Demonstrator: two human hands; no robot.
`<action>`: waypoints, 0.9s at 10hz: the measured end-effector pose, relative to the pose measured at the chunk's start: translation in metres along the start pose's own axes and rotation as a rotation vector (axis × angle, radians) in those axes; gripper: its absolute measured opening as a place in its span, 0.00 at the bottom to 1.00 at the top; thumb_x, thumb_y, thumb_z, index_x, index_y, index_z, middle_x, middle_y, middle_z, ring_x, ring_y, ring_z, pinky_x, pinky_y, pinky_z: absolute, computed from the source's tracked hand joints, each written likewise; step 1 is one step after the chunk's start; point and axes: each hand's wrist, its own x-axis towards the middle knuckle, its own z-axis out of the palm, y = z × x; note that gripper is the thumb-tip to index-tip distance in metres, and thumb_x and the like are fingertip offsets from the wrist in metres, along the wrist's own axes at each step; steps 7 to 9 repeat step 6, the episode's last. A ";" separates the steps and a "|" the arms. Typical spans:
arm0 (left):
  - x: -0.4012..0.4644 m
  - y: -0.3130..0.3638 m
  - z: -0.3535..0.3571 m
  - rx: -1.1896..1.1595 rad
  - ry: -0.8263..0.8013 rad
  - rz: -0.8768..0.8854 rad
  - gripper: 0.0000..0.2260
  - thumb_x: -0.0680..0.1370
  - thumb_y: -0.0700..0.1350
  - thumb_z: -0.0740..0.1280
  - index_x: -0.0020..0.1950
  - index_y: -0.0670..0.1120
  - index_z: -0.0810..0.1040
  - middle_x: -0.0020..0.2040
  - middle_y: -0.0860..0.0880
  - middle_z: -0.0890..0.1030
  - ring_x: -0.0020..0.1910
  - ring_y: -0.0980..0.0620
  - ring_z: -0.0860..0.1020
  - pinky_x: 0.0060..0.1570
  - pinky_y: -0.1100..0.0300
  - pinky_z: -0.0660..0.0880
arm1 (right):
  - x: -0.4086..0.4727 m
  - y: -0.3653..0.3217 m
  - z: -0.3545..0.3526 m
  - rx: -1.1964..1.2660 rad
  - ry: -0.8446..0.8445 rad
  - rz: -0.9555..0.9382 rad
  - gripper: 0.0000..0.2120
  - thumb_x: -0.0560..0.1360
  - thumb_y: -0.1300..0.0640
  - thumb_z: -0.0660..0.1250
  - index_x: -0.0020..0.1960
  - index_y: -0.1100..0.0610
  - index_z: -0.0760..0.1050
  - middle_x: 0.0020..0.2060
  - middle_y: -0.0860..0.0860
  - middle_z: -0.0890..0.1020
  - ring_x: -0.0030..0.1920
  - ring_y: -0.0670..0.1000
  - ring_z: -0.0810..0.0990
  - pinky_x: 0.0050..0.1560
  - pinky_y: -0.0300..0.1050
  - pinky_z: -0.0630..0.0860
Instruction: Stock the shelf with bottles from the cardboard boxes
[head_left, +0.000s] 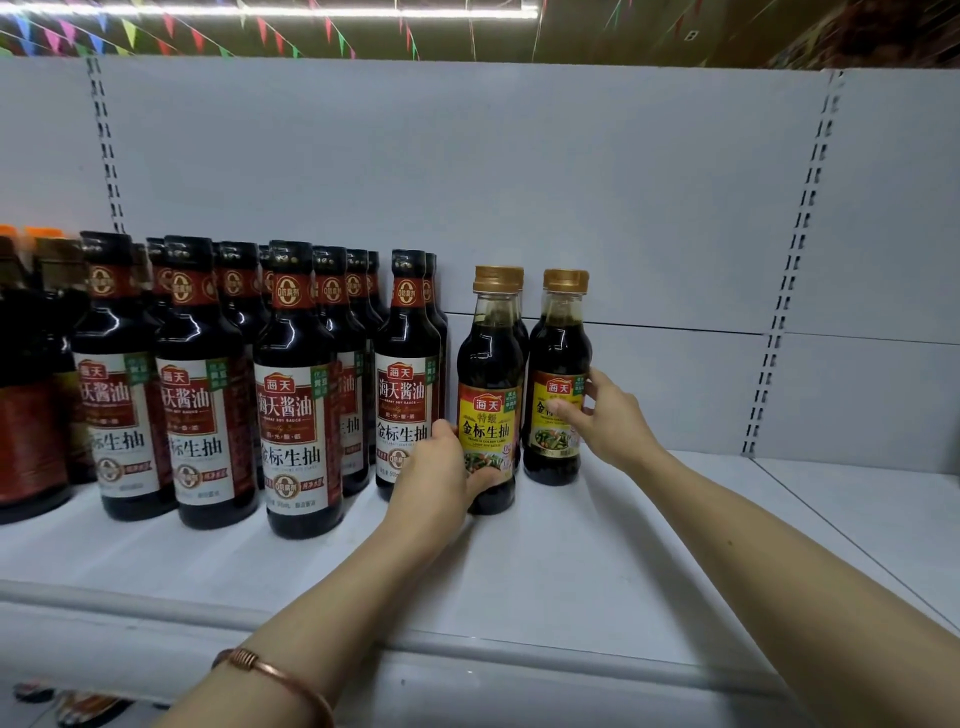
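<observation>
Two small gold-capped soy sauce bottles with yellow labels stand upright on the white shelf (597, 545). My left hand (441, 478) grips the lower part of the nearer bottle (491, 374), which stands on the shelf surface. My right hand (605, 415) wraps around the label of the farther bottle (561, 332), thumb in front, fingers at its right side. Another gold cap shows just behind the nearer bottle. No cardboard box is in view.
Rows of taller black-capped soy sauce bottles (296, 395) with red and white labels fill the shelf's left half, close beside my left hand. Darker large bottles (31, 395) stand at the far left. Slotted uprights (784, 291) mark the back panel.
</observation>
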 end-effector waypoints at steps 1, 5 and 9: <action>-0.001 0.000 0.001 -0.012 0.005 -0.011 0.23 0.74 0.52 0.72 0.61 0.42 0.68 0.58 0.44 0.79 0.56 0.44 0.78 0.54 0.49 0.76 | -0.001 -0.001 0.002 0.016 0.000 -0.010 0.25 0.77 0.54 0.69 0.71 0.57 0.67 0.62 0.55 0.79 0.65 0.54 0.76 0.60 0.43 0.70; -0.001 0.006 -0.004 0.090 -0.076 -0.017 0.22 0.76 0.52 0.69 0.61 0.39 0.68 0.57 0.41 0.78 0.56 0.40 0.77 0.53 0.49 0.76 | -0.055 -0.040 -0.018 -0.152 0.061 0.051 0.28 0.77 0.47 0.67 0.70 0.62 0.67 0.67 0.57 0.74 0.64 0.55 0.72 0.62 0.49 0.70; 0.008 0.006 -0.027 0.103 -0.169 0.047 0.18 0.77 0.53 0.68 0.59 0.40 0.75 0.52 0.45 0.81 0.48 0.47 0.79 0.46 0.54 0.78 | -0.087 -0.060 -0.026 -0.112 0.028 -0.006 0.25 0.75 0.44 0.69 0.66 0.58 0.73 0.60 0.51 0.78 0.56 0.47 0.76 0.52 0.40 0.73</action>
